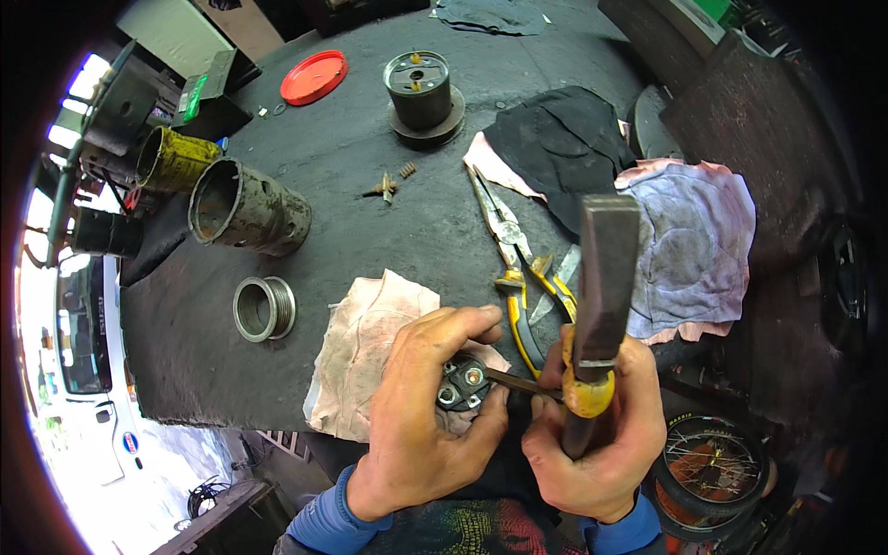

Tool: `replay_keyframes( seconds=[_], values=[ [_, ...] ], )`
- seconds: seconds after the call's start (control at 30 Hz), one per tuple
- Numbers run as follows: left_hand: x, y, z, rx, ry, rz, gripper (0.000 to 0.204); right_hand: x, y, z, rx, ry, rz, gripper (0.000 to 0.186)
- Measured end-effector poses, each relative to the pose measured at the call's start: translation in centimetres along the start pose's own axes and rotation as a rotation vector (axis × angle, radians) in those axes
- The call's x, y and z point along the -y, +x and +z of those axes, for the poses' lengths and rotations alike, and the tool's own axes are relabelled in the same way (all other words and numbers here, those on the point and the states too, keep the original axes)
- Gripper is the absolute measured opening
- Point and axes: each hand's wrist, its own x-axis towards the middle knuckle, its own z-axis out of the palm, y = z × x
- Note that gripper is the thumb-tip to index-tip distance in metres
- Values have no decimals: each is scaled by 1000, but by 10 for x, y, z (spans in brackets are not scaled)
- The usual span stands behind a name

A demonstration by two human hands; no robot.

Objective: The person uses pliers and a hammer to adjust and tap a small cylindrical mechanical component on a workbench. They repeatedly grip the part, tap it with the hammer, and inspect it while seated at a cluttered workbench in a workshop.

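Note:
My left hand is closed around a small dark metal part with shiny round bolt-like ends, near the table's front edge. Beneath it lies a stained pinkish cloth. My right hand grips a hammer, its steel head pointing up and away. From the same hand a thin flat metal bar reaches left, its tip at the metal part; whether it has a handle is hidden by my fingers. Just beyond lie long-nose pliers with yellow and grey handles, jaws pointing away.
On the dark table stand a grimy metal cylinder, a threaded ring, a cylindrical part on a round base and a red lid. A small spring lies mid-table. Dark and grey-blue cloths lie right.

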Motion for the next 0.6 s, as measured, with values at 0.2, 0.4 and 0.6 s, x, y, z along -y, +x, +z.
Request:
replay_keyframes(
  seconds=[0.2, 0.4, 0.6],
  values=[
    [-3, 3, 9, -38, 63, 29, 68, -2, 3, 5, 4, 43, 20, 70],
    [-1, -1, 8, -36, 24, -24, 66, 0, 5, 6, 27, 10, -1, 69],
    [-6, 1, 6, 23, 81, -41, 52, 1, 9, 10, -3, -5, -50, 65]
  ],
)
